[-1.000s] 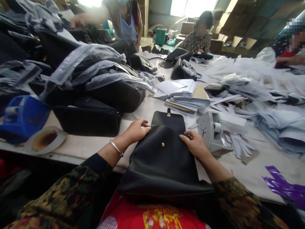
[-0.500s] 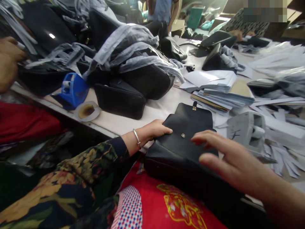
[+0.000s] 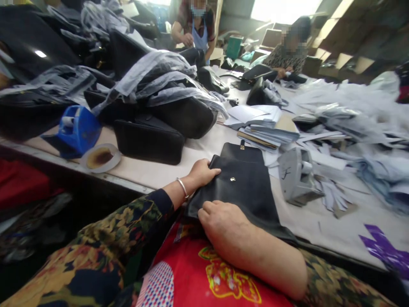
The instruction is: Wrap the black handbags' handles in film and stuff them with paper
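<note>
A black leather bag (image 3: 246, 187) lies at the table's front edge, partly over my lap, its flap folded away from me. The flap has a small metal clasp at its far end, and a round metal stud sits on the bag's front. My left hand (image 3: 204, 172) is closed on the bag's left edge, thumb on top. My right hand (image 3: 220, 219) lies over the bag's near left part with its fingers curled in; what its fingertips hold, if anything, is hidden.
Black bags with plastic-wrapped straps (image 3: 179, 113) pile up at the left. Nearer stand a blue tape dispenser (image 3: 81, 128) and a tape roll (image 3: 100, 158). A paper stack (image 3: 268, 128), a grey dispenser (image 3: 292, 177) and purple tape (image 3: 383, 247) lie right. Two people work beyond.
My right hand has moved left and down onto the bag, and its fingers have curled. My left hand still grips the left edge. The view has tilted up and turned right.
</note>
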`<state>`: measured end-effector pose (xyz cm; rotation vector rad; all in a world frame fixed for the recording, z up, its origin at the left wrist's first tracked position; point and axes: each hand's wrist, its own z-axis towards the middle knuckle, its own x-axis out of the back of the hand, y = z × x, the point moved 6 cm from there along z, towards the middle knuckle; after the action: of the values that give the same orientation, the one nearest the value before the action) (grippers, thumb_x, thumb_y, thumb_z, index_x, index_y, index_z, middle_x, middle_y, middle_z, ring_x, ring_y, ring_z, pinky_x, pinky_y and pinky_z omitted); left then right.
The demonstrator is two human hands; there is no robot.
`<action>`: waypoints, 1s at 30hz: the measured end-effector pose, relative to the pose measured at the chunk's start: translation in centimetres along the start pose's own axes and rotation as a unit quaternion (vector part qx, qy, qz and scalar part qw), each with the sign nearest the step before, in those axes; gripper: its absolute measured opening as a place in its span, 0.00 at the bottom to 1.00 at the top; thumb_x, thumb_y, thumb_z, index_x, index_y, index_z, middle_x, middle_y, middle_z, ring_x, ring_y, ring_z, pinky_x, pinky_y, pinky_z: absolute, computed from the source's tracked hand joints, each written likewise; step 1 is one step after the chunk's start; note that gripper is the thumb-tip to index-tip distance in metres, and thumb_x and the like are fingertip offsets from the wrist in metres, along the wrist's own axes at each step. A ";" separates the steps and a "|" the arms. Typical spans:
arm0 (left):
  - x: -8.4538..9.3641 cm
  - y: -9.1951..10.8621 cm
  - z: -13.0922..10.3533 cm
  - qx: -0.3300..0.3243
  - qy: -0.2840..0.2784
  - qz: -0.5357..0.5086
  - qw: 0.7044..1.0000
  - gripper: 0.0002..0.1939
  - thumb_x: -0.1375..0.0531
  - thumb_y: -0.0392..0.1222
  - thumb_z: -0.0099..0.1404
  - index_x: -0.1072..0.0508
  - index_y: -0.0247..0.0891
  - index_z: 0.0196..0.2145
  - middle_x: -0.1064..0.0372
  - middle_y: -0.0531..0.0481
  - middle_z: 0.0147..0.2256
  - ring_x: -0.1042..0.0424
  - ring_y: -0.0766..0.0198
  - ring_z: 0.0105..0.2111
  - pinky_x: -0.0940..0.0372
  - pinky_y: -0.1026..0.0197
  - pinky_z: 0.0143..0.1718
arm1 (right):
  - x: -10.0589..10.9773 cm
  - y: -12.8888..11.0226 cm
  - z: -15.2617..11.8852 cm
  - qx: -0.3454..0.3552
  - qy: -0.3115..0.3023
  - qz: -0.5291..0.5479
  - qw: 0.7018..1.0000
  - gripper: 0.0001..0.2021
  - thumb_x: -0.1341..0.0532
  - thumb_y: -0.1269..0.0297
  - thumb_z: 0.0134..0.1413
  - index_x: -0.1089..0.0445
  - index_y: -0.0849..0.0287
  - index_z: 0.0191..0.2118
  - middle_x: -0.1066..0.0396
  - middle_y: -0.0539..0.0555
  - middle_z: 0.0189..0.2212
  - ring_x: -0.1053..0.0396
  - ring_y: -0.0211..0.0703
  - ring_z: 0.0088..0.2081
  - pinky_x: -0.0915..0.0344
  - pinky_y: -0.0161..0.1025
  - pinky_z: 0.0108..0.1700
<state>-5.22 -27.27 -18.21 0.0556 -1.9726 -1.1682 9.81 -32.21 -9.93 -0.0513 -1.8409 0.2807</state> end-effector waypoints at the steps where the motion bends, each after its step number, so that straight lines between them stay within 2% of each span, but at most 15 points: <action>1: 0.1 0.3 -0.2 -0.032 0.024 0.058 0.997 0.20 0.37 0.55 0.63 0.25 0.33 0.41 0.23 0.37 0.40 0.24 0.50 0.41 0.32 0.58 0.41 | 0.1 -0.1 -0.3 -0.001 0.004 0.005 1.000 0.07 0.42 0.73 0.61 0.27 0.61 0.41 0.27 0.59 0.37 0.29 0.47 0.36 0.30 0.41 0.38; 4: 0.2 0.8 -0.9 -0.067 0.039 0.194 0.978 0.25 0.47 0.57 0.71 0.30 0.32 0.52 0.24 0.34 0.42 0.24 0.47 0.43 0.32 0.53 0.43 | 1.3 0.6 -2.3 -0.005 0.000 0.042 0.999 0.09 0.39 0.67 0.61 0.26 0.63 0.44 0.27 0.60 0.40 0.28 0.49 0.39 0.29 0.43 0.41; 7: 1.6 3.1 -1.6 -0.109 0.056 0.300 0.946 0.29 0.45 0.54 0.70 0.35 0.32 0.61 0.29 0.29 0.51 0.27 0.42 0.51 0.33 0.49 0.49 | 3.9 3.0 -5.4 0.025 0.024 0.150 0.988 0.19 0.36 0.58 0.62 0.29 0.59 0.55 0.28 0.60 0.51 0.28 0.47 0.49 0.30 0.42 0.52; 9: 2.6 5.9 -2.6 -0.190 0.080 0.345 0.916 0.31 0.39 0.50 0.66 0.35 0.33 0.62 0.38 0.27 0.60 0.36 0.39 0.60 0.39 0.47 0.57 | 5.5 6.3 -7.2 0.000 0.096 0.177 0.979 0.24 0.39 0.57 0.64 0.34 0.57 0.63 0.33 0.59 0.59 0.32 0.47 0.57 0.34 0.42 0.59; 11: 2.3 8.6 -4.0 -0.292 0.039 0.361 0.885 0.30 0.37 0.50 0.65 0.32 0.33 0.60 0.42 0.30 0.64 0.44 0.40 0.66 0.46 0.47 0.64 | 6.0 10.1 -8.1 -0.082 0.183 0.129 0.971 0.30 0.39 0.53 0.64 0.39 0.61 0.66 0.38 0.64 0.64 0.38 0.53 0.64 0.39 0.50 0.64; 13: 0.9 9.9 -5.2 -0.373 -0.049 0.357 0.855 0.31 0.38 0.56 0.64 0.30 0.34 0.59 0.42 0.32 0.65 0.49 0.41 0.68 0.52 0.45 0.67 | 5.0 13.1 -8.0 -0.145 0.224 0.068 0.961 0.39 0.38 0.48 0.61 0.45 0.66 0.69 0.46 0.70 0.68 0.48 0.61 0.69 0.45 0.58 0.67; 14: 0.1 9.9 -5.6 -0.392 -0.089 0.354 0.844 0.35 0.38 0.61 0.63 0.31 0.35 0.60 0.43 0.33 0.66 0.50 0.40 0.69 0.55 0.44 0.68 | 3.8 14.1 -7.5 -0.159 0.219 0.046 0.962 0.43 0.37 0.46 0.59 0.49 0.67 0.71 0.51 0.71 0.70 0.53 0.64 0.71 0.49 0.61 0.68; 16: -1.5 8.7 -5.5 -0.389 -0.138 0.356 0.838 0.44 0.40 0.68 0.61 0.36 0.35 0.65 0.49 0.32 0.69 0.55 0.38 0.70 0.59 0.40 0.68 | 0.6 15.7 -6.4 -0.172 0.165 0.022 0.971 0.46 0.38 0.43 0.57 0.53 0.66 0.72 0.57 0.70 0.72 0.60 0.66 0.72 0.54 0.65 0.69; 19: -3.0 5.9 -4.2 -0.342 -0.169 0.370 0.847 0.47 0.47 0.71 0.64 0.46 0.37 0.70 0.59 0.31 0.71 0.60 0.36 0.71 0.60 0.36 0.67 | -4.3 17.9 -5.8 -0.203 0.066 0.029 0.977 0.42 0.43 0.42 0.61 0.52 0.62 0.73 0.58 0.65 0.73 0.61 0.67 0.72 0.57 0.68 0.68; 21: -3.4 4.6 -3.5 -0.325 -0.178 0.377 0.849 0.47 0.50 0.73 0.65 0.49 0.42 0.72 0.62 0.31 0.72 0.61 0.34 0.71 0.58 0.34 0.66 | -6.0 19.5 -6.3 -0.228 0.062 0.044 0.971 0.39 0.46 0.44 0.64 0.50 0.63 0.72 0.57 0.64 0.73 0.61 0.66 0.72 0.55 0.67 0.68; 23: -3.4 4.3 -3.1 -0.320 -0.182 0.383 0.847 0.49 0.50 0.75 0.63 0.50 0.45 0.72 0.62 0.31 0.72 0.61 0.31 0.71 0.56 0.32 0.64 | -5.9 20.5 -7.3 -0.226 0.119 0.063 0.965 0.35 0.44 0.48 0.63 0.44 0.65 0.70 0.53 0.65 0.71 0.58 0.65 0.72 0.52 0.64 0.68; 25: -3.2 4.7 -3.1 -0.315 -0.185 0.393 0.844 0.49 0.49 0.76 0.61 0.49 0.47 0.71 0.61 0.31 0.72 0.60 0.30 0.70 0.54 0.29 0.63 | -4.4 20.9 -9.1 -0.217 0.218 0.103 0.946 0.29 0.43 0.53 0.63 0.34 0.66 0.63 0.44 0.68 0.68 0.48 0.63 0.69 0.47 0.59 0.68; 27: -2.7 5.5 -3.2 -0.314 -0.185 0.407 0.838 0.48 0.47 0.75 0.61 0.46 0.47 0.71 0.59 0.31 0.71 0.58 0.29 0.70 0.52 0.28 0.62 | -2.6 20.8 -11.7 -0.232 0.306 0.167 0.908 0.22 0.43 0.55 0.63 0.26 0.65 0.54 0.31 0.68 0.59 0.35 0.59 0.61 0.38 0.54 0.63; 28: -2.5 6.1 -3.2 -0.317 -0.185 0.414 0.833 0.47 0.46 0.74 0.61 0.45 0.46 0.70 0.57 0.31 0.71 0.56 0.29 0.69 0.51 0.29 0.62 | -2.0 20.4 -13.1 -0.242 0.327 0.208 0.890 0.20 0.44 0.54 0.64 0.24 0.63 0.50 0.27 0.66 0.54 0.29 0.57 0.55 0.34 0.52 0.58; 30: -2.0 7.4 -3.3 -0.338 -0.190 0.427 0.817 0.43 0.42 0.70 0.62 0.39 0.43 0.68 0.50 0.30 0.69 0.49 0.31 0.67 0.47 0.32 0.61 | -1.3 18.7 -15.1 -0.232 0.307 0.289 0.877 0.19 0.44 0.53 0.65 0.24 0.60 0.48 0.23 0.61 0.45 0.25 0.52 0.46 0.29 0.48 0.50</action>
<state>0.89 -24.50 -13.19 -1.3816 -1.4486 -1.2001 22.55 -11.83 -11.33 -0.9344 -1.1758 0.1929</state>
